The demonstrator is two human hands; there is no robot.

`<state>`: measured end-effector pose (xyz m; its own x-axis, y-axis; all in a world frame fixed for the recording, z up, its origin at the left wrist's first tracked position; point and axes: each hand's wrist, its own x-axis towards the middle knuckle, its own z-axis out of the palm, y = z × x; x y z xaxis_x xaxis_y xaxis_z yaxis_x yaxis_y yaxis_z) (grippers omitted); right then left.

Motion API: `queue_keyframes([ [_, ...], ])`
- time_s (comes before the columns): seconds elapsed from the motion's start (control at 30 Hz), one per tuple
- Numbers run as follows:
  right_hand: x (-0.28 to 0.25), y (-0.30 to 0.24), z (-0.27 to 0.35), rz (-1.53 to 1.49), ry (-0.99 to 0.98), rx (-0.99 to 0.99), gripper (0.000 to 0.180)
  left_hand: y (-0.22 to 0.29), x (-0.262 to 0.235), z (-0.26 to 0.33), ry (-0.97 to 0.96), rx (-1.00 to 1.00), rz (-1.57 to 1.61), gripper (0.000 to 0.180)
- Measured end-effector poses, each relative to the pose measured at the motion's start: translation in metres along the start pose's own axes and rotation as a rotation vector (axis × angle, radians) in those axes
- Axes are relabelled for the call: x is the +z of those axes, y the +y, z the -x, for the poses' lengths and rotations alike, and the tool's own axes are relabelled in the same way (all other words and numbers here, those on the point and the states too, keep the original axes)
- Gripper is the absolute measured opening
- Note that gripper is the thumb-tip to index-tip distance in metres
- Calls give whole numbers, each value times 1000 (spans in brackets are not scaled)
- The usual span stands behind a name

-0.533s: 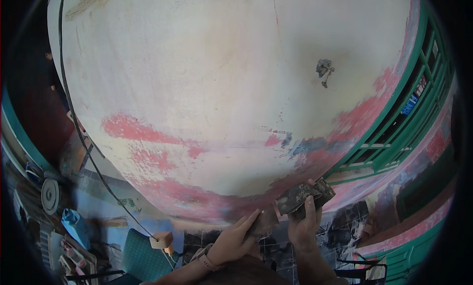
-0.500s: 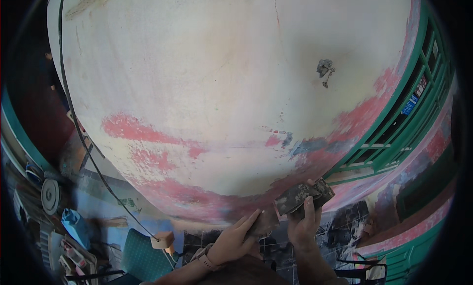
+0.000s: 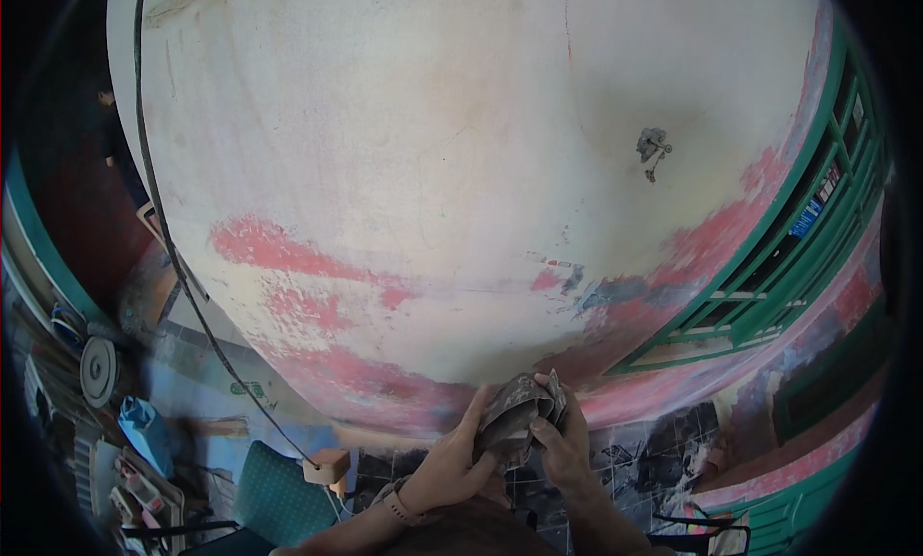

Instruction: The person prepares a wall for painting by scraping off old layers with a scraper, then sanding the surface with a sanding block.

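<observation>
A worn, dark grey sheet of sandpaper point(image 3: 517, 398), dusted with pale patches, is curled over between my hands, low in front of the wall. My left hand point(image 3: 448, 467), with a band on its wrist, grips the sheet's left side. My right hand point(image 3: 565, 450) pinches its right end, thumb on the near face and fingers behind. Behind the sheet stands the wall point(image 3: 404, 152), off-white with flaking pink and grey-blue patches low down. Part of the sheet's underside is hidden by my fingers.
A dark cable point(image 3: 183, 277) hangs at the left, running down to a wooden block point(image 3: 327, 466) by a green chair point(image 3: 279, 493). A blue bag point(image 3: 146, 436) and a round lid point(image 3: 100, 371) lie farther left. At right is a green window frame point(image 3: 740, 315); dark tiles point(image 3: 663, 450) cover the floor.
My right hand has brought the sandpaper left and down to my left hand, and both hands now hold it. The sheet is more curled. The view has shifted slightly.
</observation>
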<state>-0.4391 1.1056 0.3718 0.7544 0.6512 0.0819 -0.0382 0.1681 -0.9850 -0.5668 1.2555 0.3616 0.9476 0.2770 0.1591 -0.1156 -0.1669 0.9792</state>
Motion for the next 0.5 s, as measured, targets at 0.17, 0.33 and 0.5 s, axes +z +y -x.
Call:
queue_keyframes([
  [0.17,3,7,8,-125,36,-78,58,-5,8,-2,-71,115,-61,75],
  [0.33,0,16,15,-81,73,-125,57,-8,20,-2,-96,129,-19,72],
  [0.5,-11,12,13,1061,238,-736,54,-5,22,-1,-148,156,-54,72],
])
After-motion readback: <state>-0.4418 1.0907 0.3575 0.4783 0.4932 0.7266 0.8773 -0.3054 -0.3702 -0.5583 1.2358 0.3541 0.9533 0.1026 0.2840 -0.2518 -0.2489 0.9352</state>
